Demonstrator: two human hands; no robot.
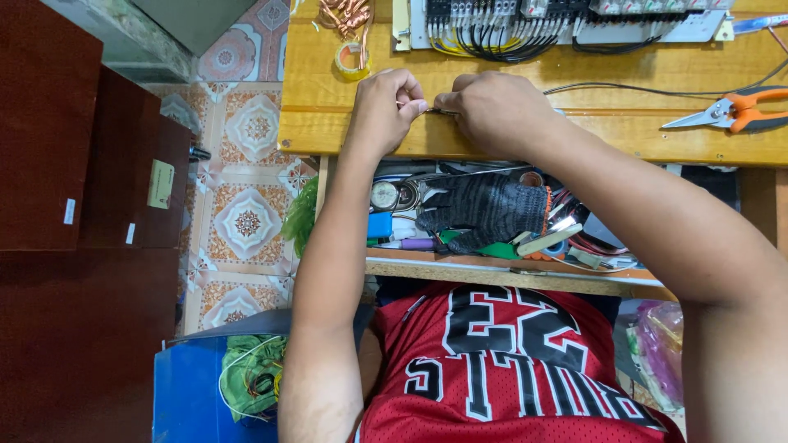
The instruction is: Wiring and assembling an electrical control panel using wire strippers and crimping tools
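My left hand (386, 107) and my right hand (497, 111) meet over the front edge of the wooden workbench (328, 123). Both pinch a short thin wire (439, 110) between their fingertips; most of it is hidden by my fingers. A black cable (640, 89) runs from my right hand to the right across the bench. At the back of the bench stands a white panel of terminal blocks with bundled black and yellow wires (509, 29).
Orange-handled snips (730, 112) lie at the right. A roll of yellow tape (353, 61) and copper wire coils (345, 15) sit at the back left. An open drawer (492, 271) below holds a dark knit glove (484, 209) and tools. Dark red cabinets (74, 205) stand at the left.
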